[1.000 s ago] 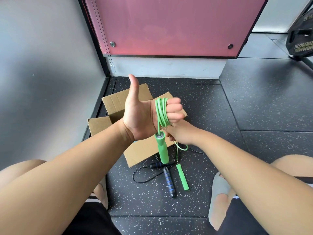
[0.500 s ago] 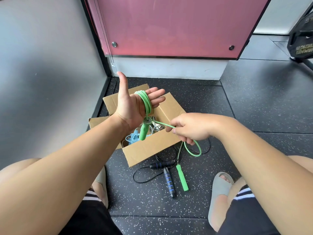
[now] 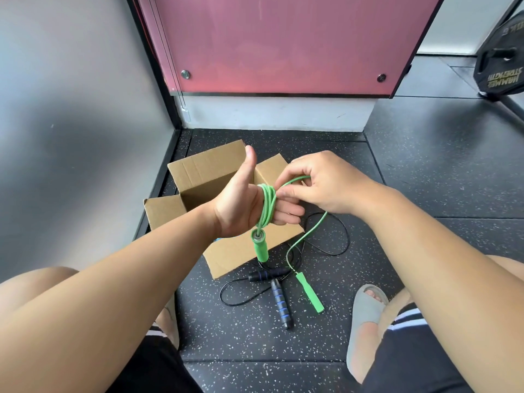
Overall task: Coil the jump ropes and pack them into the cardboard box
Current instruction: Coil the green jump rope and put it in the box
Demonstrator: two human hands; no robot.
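Head view looks down past two bare forearms to a box [image 3: 204,171] standing open on the speckled floor [image 3: 425,180], in a corner between a grey wall and a pink panel [image 3: 283,43].

The left hand [image 3: 241,205] is raised over the box with its thumb up. The green rope [image 3: 268,207] is wound in several turns round the hand below the thumb, and the fingers curl in over the coil and clasp it. One handle [image 3: 261,246] hangs from the bottom of the coil, in front of the box's near wall.

The right hand [image 3: 326,182] sits just beside the left fingers and pinches the free strand of the green rope near the top of the coil. From there the strand drops under the right wrist to the floor. It ends at the other handle [image 3: 310,293], which lies flat near the box.

A black rope [image 3: 280,302] lies loose on the floor beside that handle. Its two blue-banded handles meet near the box's front corner, and its cord loops out to both sides.

A scrap of blue shows under the left wrist at the box's edge. It is possibly something inside the box, but too little shows to tell.

A grey slipper [image 3: 365,316] is on the foot at lower right. A black weight plate [image 3: 502,61] stands at the upper right edge.
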